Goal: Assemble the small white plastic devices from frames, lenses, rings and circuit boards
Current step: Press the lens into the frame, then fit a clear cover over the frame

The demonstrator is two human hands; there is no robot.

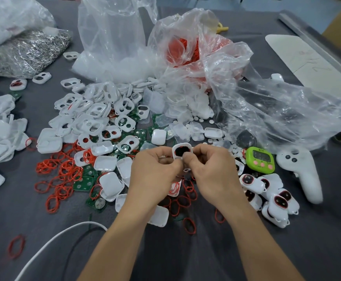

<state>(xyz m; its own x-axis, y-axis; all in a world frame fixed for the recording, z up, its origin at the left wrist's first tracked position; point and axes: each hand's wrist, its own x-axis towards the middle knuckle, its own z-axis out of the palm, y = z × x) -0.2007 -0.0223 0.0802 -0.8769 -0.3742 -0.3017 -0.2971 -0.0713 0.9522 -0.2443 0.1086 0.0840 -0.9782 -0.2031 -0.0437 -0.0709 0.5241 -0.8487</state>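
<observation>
The white frame (175, 152) is held above the surface (186, 250), between both hands.

- Left hand (155, 169): grip clamped on the frame's lower left edge.
- Right hand (211, 169): grip clamped on its lower right edge.

The frame projects above both grips, with its dark insert (180, 152) facing the camera.

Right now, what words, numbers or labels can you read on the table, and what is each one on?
Nothing reads clearly.
Green timer: display digits and a small mark above them, too blurred to read.
White sheet: faint reddish handwriting, illegible.
</observation>
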